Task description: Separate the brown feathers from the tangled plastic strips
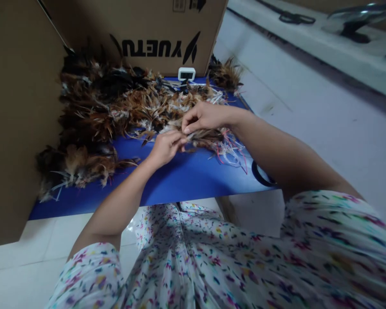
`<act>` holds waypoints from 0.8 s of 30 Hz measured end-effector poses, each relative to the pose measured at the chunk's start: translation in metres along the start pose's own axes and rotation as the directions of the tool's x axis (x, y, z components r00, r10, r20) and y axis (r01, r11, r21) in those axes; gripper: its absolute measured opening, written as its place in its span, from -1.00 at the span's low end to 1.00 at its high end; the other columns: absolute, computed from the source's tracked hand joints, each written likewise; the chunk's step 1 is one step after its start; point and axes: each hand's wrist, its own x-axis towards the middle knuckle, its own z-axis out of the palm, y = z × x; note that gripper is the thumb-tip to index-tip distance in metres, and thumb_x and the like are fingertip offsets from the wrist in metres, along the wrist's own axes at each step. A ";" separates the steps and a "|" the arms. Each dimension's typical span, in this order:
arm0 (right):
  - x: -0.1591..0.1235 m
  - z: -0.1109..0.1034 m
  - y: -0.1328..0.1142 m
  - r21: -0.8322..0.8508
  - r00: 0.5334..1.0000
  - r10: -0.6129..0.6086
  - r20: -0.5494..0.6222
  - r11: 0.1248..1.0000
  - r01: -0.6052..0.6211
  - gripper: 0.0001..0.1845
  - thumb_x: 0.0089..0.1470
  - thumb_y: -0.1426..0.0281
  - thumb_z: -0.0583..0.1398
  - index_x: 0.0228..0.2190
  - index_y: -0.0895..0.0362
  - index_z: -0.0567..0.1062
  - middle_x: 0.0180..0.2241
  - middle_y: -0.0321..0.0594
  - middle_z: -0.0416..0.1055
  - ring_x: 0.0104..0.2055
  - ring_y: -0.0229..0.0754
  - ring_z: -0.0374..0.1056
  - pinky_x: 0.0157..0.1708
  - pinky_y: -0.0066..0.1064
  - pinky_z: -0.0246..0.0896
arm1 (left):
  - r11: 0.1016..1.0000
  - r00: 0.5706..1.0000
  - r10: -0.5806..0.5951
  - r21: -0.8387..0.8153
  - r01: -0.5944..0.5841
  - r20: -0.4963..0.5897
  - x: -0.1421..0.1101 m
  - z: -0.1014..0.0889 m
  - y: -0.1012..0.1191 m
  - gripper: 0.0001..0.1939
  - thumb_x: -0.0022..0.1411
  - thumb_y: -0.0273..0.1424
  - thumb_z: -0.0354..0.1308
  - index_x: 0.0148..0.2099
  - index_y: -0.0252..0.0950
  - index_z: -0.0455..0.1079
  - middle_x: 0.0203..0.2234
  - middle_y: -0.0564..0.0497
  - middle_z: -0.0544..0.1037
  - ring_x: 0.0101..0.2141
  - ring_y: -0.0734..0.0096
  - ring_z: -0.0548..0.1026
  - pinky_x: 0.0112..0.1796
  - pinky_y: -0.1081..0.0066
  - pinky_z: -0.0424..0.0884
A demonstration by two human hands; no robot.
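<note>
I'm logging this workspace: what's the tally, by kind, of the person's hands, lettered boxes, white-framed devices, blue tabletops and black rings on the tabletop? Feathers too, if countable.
Hands (left hand and right hand): 2
Lettered box: 1
White-framed device: 1
Blue tabletop: 1
Black ring: 1
Feathers: too heaped to count, left out
Total: 6

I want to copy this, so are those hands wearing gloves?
No, the left hand and right hand both show bare skin above the blue table.
</note>
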 end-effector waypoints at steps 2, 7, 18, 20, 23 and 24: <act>0.000 0.004 0.013 0.239 0.999 0.045 -0.011 0.970 -0.041 -0.67 -0.15 0.12 0.43 -0.47 0.12 0.61 -0.51 -0.31 0.51 -0.46 -0.28 0.32 -0.37 -0.39 0.20 | 0.983 0.995 -0.094 -0.160 0.095 0.013 0.001 0.000 0.001 -0.64 0.38 -0.19 0.12 -0.39 -0.31 0.47 -0.58 0.03 0.55 -0.53 0.48 0.49 -0.34 0.43 0.40; -0.012 0.036 0.022 0.446 0.969 0.089 -0.230 0.895 0.023 -0.52 -0.22 -0.04 0.40 -0.54 0.14 0.55 -0.54 -0.30 0.44 -0.47 -0.28 0.25 -0.39 -0.37 0.19 | 0.804 0.936 -0.352 -0.520 0.290 -0.022 0.000 0.006 0.000 -0.53 0.21 0.03 0.25 -0.36 -0.33 0.48 -0.61 0.03 0.55 -0.57 0.51 0.50 -0.43 0.47 0.44; -0.036 0.093 -0.011 -0.250 0.752 -0.062 -0.656 0.958 -0.139 -0.78 0.24 0.39 0.15 -0.33 0.15 0.60 -0.34 -0.18 0.54 -0.30 -0.19 0.38 -0.21 -0.33 0.22 | 0.824 0.890 -0.441 -0.447 0.348 -0.120 -0.002 0.010 -0.007 -0.54 0.21 0.01 0.25 -0.37 -0.33 0.47 -0.62 0.06 0.53 -0.58 0.51 0.48 -0.43 0.46 0.43; -0.038 0.097 -0.016 -0.487 0.771 -0.175 -0.613 0.851 -0.194 -0.73 0.30 0.40 0.09 -0.31 0.17 0.58 -0.30 -0.11 0.53 -0.22 -0.12 0.38 -0.14 -0.29 0.21 | 0.892 0.907 -0.397 -0.289 0.346 -0.139 -0.003 0.010 -0.007 -0.60 0.30 -0.07 0.19 -0.38 -0.32 0.47 -0.62 0.05 0.53 -0.57 0.49 0.47 -0.41 0.44 0.41; -0.042 0.096 -0.022 -0.740 0.824 -0.267 -0.500 0.627 -0.246 -0.69 0.34 0.41 0.04 -0.32 0.18 0.56 -0.32 -0.07 0.50 -0.23 -0.07 0.32 -0.18 -0.25 0.14 | 0.966 0.951 -0.255 -0.010 0.257 -0.172 -0.004 0.008 -0.005 -0.67 0.37 -0.28 0.13 -0.44 -0.30 0.44 -0.62 0.04 0.52 -0.54 0.46 0.46 -0.37 0.42 0.37; -0.043 0.094 -0.024 -0.790 0.839 -0.286 -0.463 0.562 -0.245 -0.69 0.35 0.41 0.04 -0.32 0.18 0.55 -0.34 -0.08 0.49 -0.24 -0.07 0.29 -0.20 -0.24 0.12 | 0.975 0.965 -0.199 0.067 0.213 -0.173 -0.004 0.007 -0.004 -0.69 0.36 -0.35 0.11 -0.45 -0.30 0.43 -0.61 0.04 0.52 -0.52 0.45 0.46 -0.36 0.42 0.36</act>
